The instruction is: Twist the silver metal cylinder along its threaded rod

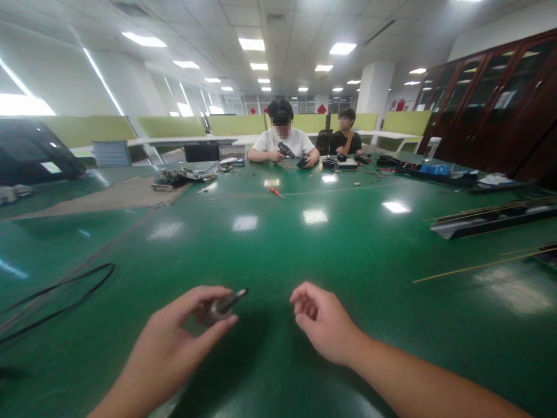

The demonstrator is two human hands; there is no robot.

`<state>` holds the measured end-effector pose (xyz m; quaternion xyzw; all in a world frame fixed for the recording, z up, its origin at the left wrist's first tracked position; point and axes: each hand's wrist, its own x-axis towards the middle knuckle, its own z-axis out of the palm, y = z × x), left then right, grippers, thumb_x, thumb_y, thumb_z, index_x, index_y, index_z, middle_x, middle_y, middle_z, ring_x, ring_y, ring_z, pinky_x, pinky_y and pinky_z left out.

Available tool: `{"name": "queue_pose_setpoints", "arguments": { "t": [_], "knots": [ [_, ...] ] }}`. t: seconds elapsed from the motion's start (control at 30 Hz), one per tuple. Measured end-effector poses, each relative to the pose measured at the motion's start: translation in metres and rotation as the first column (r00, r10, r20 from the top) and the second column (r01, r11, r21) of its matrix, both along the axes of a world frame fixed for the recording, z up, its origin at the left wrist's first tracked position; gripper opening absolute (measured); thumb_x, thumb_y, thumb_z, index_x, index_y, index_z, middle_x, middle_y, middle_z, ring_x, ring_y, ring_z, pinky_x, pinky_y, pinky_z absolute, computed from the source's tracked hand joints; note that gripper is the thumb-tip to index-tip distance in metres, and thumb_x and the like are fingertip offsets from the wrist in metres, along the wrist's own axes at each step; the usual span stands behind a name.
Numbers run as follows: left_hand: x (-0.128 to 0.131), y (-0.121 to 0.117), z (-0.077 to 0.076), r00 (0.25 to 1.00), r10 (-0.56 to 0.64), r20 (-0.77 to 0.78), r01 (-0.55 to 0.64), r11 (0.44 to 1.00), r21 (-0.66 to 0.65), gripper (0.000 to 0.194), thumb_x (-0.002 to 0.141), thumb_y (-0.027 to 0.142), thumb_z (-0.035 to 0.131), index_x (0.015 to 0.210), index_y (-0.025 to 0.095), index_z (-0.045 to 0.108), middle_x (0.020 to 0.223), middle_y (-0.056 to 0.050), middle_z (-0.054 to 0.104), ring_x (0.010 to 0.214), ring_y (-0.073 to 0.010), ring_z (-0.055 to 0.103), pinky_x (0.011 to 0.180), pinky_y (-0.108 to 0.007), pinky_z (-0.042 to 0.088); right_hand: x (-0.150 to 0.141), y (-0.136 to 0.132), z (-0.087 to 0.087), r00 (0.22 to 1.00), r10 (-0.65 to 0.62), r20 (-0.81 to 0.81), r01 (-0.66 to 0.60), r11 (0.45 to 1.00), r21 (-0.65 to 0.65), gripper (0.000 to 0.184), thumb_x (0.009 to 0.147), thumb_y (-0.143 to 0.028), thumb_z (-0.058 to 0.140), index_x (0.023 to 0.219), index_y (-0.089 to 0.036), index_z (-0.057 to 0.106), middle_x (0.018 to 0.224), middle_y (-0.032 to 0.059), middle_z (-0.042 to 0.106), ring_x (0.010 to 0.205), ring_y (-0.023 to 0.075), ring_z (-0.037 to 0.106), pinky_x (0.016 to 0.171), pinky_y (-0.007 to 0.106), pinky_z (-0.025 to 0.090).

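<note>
My left hand (183,331) is closed around a small grey, round-bodied part (223,307) with a narrow dark shaft pointing up to the right. Thumb and fingers grip it at its sides, and blur hides its exact kind. To its right, my right hand (322,322) hovers over the green tabletop (261,255) with its fingers loosely curled in. Nothing shows between those fingers, and a gap separates this hand from the grey part.
Across the table a person in white (282,139) holds a dark power drill (286,150); another person (346,136) sits beside. An orange screwdriver (275,191) lies mid-table. Black cable (87,296) loops at left. Thin rods and a metal channel (491,223) lie at right.
</note>
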<state>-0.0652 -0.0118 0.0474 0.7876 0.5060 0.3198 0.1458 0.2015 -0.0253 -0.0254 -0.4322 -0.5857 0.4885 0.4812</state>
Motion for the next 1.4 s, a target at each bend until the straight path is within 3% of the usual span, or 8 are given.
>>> {"name": "queue_pose_setpoints", "arguments": {
  "t": [0.07, 0.17, 0.3, 0.43, 0.57, 0.8, 1.4],
  "knots": [
    [0.037, 0.016, -0.004, 0.987, -0.158, -0.003, 0.158, 0.987, -0.029, 0.029, 0.082, 0.036, 0.075, 0.108, 0.024, 0.068, 0.099, -0.003, 0.072, 0.088, -0.0223, 0.067, 0.076, -0.029, 0.053, 0.001, 0.002, -0.001, 0.994, -0.066, 0.086, 0.062, 0.997, 0.045, 0.040, 0.069, 0.001, 0.056, 0.102, -0.021, 0.059, 0.087, -0.0005, 0.058, 0.072, 0.0125, 0.052, 0.064, 0.025, 0.042],
    [0.075, 0.026, -0.017, 0.952, -0.301, 0.054, 0.304, 0.951, -0.059, 0.024, 0.087, 0.029, 0.070, 0.110, 0.025, 0.067, 0.101, -0.003, 0.071, 0.094, -0.0207, 0.066, 0.083, -0.030, 0.051, 0.003, 0.003, 0.001, 0.990, -0.096, 0.103, 0.096, 0.995, 0.007, 0.053, 0.067, 0.001, 0.058, 0.114, -0.023, 0.053, 0.095, 0.0005, 0.057, 0.076, 0.0139, 0.052, 0.066, 0.026, 0.043],
    [0.077, 0.025, -0.039, 0.911, -0.402, 0.094, 0.411, 0.906, -0.102, 0.027, 0.088, 0.024, 0.067, 0.115, 0.027, 0.065, 0.106, -0.003, 0.070, 0.097, -0.0198, 0.066, 0.086, -0.030, 0.050, 0.004, 0.005, 0.002, 0.991, -0.080, 0.110, 0.085, 0.996, -0.037, 0.050, 0.065, 0.001, 0.058, 0.108, -0.023, 0.053, 0.095, -0.0001, 0.057, 0.074, 0.0133, 0.054, 0.064, 0.025, 0.043],
    [0.065, 0.021, -0.051, 0.920, -0.381, 0.089, 0.389, 0.913, -0.125, 0.034, 0.082, 0.020, 0.071, 0.114, 0.026, 0.062, 0.105, -0.002, 0.071, 0.096, -0.0197, 0.067, 0.085, -0.029, 0.050, 0.004, 0.005, 0.001, 0.984, -0.056, 0.169, 0.058, 0.998, -0.004, 0.046, 0.063, 0.003, 0.056, 0.101, -0.022, 0.054, 0.095, 0.0001, 0.060, 0.073, 0.0134, 0.055, 0.063, 0.025, 0.043],
    [0.069, 0.017, -0.050, 0.922, -0.370, 0.111, 0.385, 0.908, -0.168, 0.020, 0.081, 0.018, 0.069, 0.099, 0.024, 0.062, 0.090, 0.002, 0.069, 0.082, -0.0165, 0.066, 0.074, -0.025, 0.049, 0.003, 0.000, 0.004, 0.952, -0.080, 0.295, 0.058, 0.995, 0.084, 0.041, 0.061, 0.002, 0.057, 0.094, -0.022, 0.057, 0.088, -0.0008, 0.060, 0.077, 0.0158, 0.056, 0.070, 0.028, 0.043],
    [0.074, 0.016, -0.048, 0.914, -0.382, 0.139, 0.404, 0.892, -0.205, 0.019, 0.079, 0.018, 0.071, 0.095, 0.024, 0.063, 0.086, 0.003, 0.070, 0.079, -0.0158, 0.065, 0.072, -0.024, 0.047, 0.002, -0.005, 0.004, 0.938, -0.072, 0.340, 0.030, 0.991, 0.127, 0.034, 0.064, 0.000, 0.059, 0.091, -0.022, 0.059, 0.083, -0.0016, 0.059, 0.075, 0.0155, 0.056, 0.068, 0.027, 0.042],
    [0.073, 0.016, -0.049, 0.923, -0.336, 0.189, 0.374, 0.898, -0.233, 0.023, 0.080, 0.021, 0.075, 0.099, 0.025, 0.064, 0.087, 0.005, 0.068, 0.079, -0.0146, 0.064, 0.072, -0.023, 0.045, 0.003, -0.006, 0.006, 0.972, -0.038, 0.233, 0.027, 0.998, 0.050, 0.019, 0.077, -0.006, 0.060, 0.088, -0.021, 0.061, 0.083, -0.0009, 0.064, 0.077, 0.0163, 0.058, 0.070, 0.028, 0.042]
  ]
}}
